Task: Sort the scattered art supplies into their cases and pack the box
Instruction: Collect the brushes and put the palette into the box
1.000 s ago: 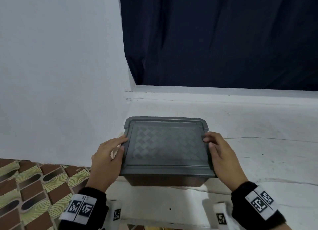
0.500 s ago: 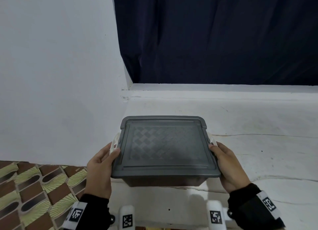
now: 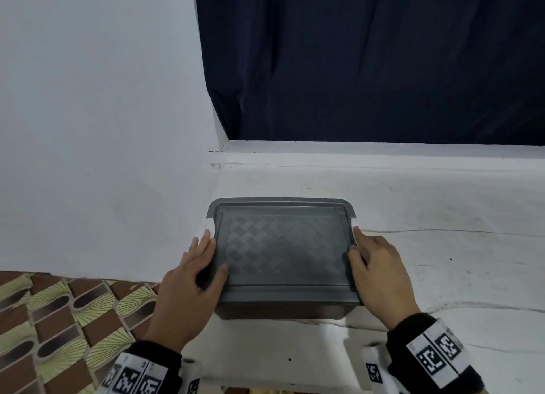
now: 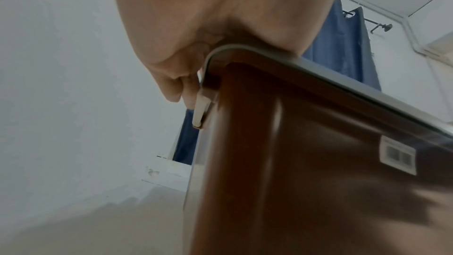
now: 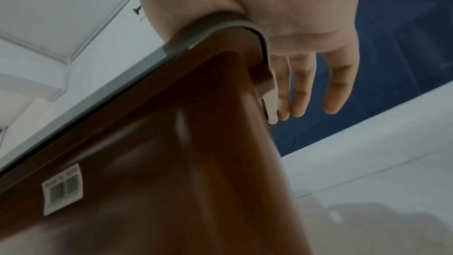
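From the head view, we see the box standing on the white tabletop, close to the white wall at its left, with its grey lid on top. Our left hand lies along the lid's left edge, fingers extended forward and held together, thumb resting on the lid's surface. Our right hand mirrors it on the right edge, fingers stretched forward along the rim, thumb on the lid near the corner. Both forearms come in from below, each in a black cuff carrying printed markers. A dark curtain hangs behind the tabletop, and a patterned floor shows at lower left.

From the left wrist view, we look up at the brown side of the box and the lid's rounded corner. The palm presses over that corner, and the fingers lie straight down beside a pale latch, touching it.

From the right wrist view, the palm of the right hand covers the lid's corner, and the fingers hang straight and loosely together just beside the pale latch on this side. A small label sits on the box's brown wall.
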Tool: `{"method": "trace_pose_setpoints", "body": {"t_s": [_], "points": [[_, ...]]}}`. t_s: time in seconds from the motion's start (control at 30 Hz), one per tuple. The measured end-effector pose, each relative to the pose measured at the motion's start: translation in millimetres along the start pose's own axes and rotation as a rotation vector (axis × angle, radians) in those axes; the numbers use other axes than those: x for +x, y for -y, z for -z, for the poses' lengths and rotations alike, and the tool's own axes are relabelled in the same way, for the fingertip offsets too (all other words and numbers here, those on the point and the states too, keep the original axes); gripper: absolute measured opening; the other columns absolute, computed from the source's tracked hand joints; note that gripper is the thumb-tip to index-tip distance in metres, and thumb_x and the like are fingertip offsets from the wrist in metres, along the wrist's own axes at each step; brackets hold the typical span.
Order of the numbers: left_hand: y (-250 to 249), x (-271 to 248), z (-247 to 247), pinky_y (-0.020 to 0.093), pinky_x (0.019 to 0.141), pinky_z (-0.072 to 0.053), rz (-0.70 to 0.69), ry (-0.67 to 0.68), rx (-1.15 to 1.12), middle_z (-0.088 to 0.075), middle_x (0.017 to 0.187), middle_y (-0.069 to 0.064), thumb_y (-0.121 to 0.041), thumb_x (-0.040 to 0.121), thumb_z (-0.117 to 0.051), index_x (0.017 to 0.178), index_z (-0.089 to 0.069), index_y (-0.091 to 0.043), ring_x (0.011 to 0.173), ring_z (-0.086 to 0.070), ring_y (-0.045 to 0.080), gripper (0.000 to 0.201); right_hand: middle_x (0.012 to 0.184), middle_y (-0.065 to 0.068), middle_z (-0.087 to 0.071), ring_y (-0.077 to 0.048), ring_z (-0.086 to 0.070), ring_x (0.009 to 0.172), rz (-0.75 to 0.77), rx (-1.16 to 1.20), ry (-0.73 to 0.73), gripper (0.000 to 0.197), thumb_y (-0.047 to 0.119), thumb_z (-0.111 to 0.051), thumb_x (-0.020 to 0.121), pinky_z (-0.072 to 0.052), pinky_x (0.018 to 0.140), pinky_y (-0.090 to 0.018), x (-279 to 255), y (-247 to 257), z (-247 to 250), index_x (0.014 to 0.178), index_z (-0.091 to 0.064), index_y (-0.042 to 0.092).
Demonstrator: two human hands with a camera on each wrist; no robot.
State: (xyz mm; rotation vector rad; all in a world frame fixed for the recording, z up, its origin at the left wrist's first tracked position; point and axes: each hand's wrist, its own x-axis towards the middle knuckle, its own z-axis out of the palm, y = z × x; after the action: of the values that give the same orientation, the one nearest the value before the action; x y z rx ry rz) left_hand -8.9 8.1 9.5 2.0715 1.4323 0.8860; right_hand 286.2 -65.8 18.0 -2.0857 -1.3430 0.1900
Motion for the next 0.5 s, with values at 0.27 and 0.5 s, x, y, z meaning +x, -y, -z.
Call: {"method": "trace_pose_setpoints", "body": {"t_s": [0.27,0.5], "points": [[-2,5,0,0.021,0.12,-0.015,-0.014,0.006,0.048,-0.034,0.155,-0.014,-0.033,0.097,-0.057,0.147,-0.046,-0.022,0.148,-0.023,0.004,0.053,0.136,-0.007,-0.048,-0.026,-0.045,0.123,0.023,-0.325,0.139,0.056,0.044,-0.033,0.101,-0.048,0.089,-0.038,0,19,7,0.148,-0.035,0.015],[-6,22,9,0.022,0.11,-0.038,0.025,-0.069,-0.018,-0.062,0.134,-0.01,-0.028,0.096,-0.061,0.14,-0.056,-0.03,0.12,-0.06,0.008,0.044,0.14,-0.01,-0.047,-0.025,-0.049,0.124,0.043,-0.309,0.142,0.059,0.046,-0.027,0.098,-0.049,0.092,-0.033,10,18,-1,0.142,-0.041,0.008]]}}
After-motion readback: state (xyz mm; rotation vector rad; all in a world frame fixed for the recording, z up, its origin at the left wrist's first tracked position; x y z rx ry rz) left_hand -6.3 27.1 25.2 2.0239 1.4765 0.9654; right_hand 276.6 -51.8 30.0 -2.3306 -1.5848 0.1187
